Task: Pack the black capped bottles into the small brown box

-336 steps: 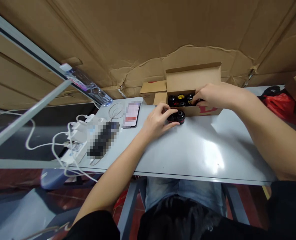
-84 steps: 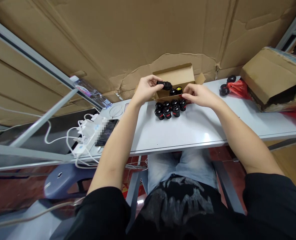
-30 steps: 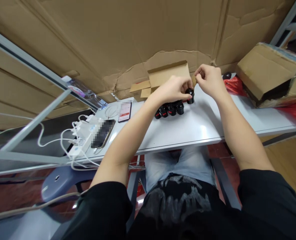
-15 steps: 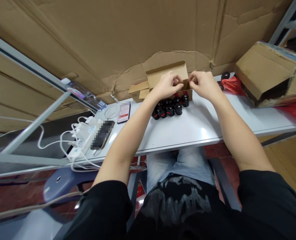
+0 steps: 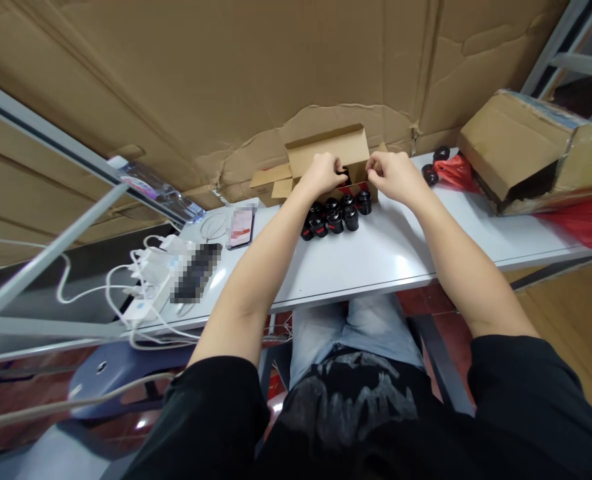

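Two hands at the open box (image 5: pixel 329 149): L hand (image 5: pixel 322 175) has its fingertips in it, narrow round a black part (image 5: pixel 346 175), firm grip or not can't tell; R hand (image 5: pixel 395 175) is curled narrow at the box's R end, can't tell if pinching cardboard. Main risk, prob.: a knuckle clips the other black parts (image 5: pixel 335 221) packed tight just in front of the box & tips some. Box could also skid if unsteadied, as the white tabletop (image 5: pixel 371 260) looks slick. Phone (image 5: pixel 241 227) & power strip (image 5: pixel 149 303) L of box; red bag (image 5: pixel 459 173) & big carton (image 5: pixel 516 143) R; cardboard wall (image 5: pixel 256 73) behind.
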`<state>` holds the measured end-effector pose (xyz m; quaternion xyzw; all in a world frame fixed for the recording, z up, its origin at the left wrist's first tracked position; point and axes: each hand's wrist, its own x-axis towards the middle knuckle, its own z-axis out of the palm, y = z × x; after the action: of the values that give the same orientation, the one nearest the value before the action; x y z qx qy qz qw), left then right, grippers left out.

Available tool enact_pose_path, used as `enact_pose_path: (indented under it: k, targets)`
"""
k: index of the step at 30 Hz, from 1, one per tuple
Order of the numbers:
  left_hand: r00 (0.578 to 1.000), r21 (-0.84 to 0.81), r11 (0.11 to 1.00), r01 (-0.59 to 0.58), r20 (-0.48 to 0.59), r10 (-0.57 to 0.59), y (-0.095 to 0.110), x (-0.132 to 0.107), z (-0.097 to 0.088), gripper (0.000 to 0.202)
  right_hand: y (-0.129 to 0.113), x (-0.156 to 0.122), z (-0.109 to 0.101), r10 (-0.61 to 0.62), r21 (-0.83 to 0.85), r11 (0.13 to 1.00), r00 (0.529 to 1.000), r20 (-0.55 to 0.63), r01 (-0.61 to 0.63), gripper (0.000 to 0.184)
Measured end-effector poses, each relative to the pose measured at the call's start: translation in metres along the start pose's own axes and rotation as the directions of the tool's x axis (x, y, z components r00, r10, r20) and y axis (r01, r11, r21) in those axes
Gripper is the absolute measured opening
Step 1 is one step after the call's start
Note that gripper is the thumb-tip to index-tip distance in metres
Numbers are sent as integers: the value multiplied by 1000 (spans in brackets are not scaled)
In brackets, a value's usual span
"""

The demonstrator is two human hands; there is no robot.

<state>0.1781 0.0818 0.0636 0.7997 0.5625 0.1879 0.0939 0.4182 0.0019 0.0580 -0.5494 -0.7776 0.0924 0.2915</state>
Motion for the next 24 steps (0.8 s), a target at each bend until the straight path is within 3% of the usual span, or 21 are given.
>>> enact_pose_path:
  k: [3, 5, 9, 12, 15, 18, 21, 24]
  targets:
    - [997, -104, 995, -10, -81, 1, -3, -7, -13, 22, -1, -2, -1, -33, 28, 999, 999, -19, 34, 41]
    - [991, -222, 975, -26, -134, -4, -4, -14, -21, 21, -3, -3, -1, -72, 35, 997, 995, -63, 75, 55]
    - [992, -424, 904, -53, -124, 0, 3, -33, -28, 36, -9, -7, 0, -107, 22, 994, 991, -83, 109, 85]
    - [996, -495, 865, -78, -77, 45, 10, -49, -29, 54, -17, -10, -3, -154, 47, 986, 986, -67, 157, 77]
    - [996, -509, 857, -87, -75, 56, 10, -68, -33, 53, -27, -15, -11, -167, 51, 984, 985, -46, 169, 69]
    - [980, -406, 908, -104, -196, 24, -5, -91, -40, 49, -36, -24, -29, -176, 68, 982, 984, 18, 175, 66]
    - [941, -280, 956, -90, -339, -11, -35, -119, -40, 52, -37, -33, -51, -178, 51, 983, 979, 96, 174, 56]
    - [933, -236, 968, -79, -360, -11, -69, -147, -31, 56, -28, -35, -61, -156, -26, 986, 973, 172, 163, 44]
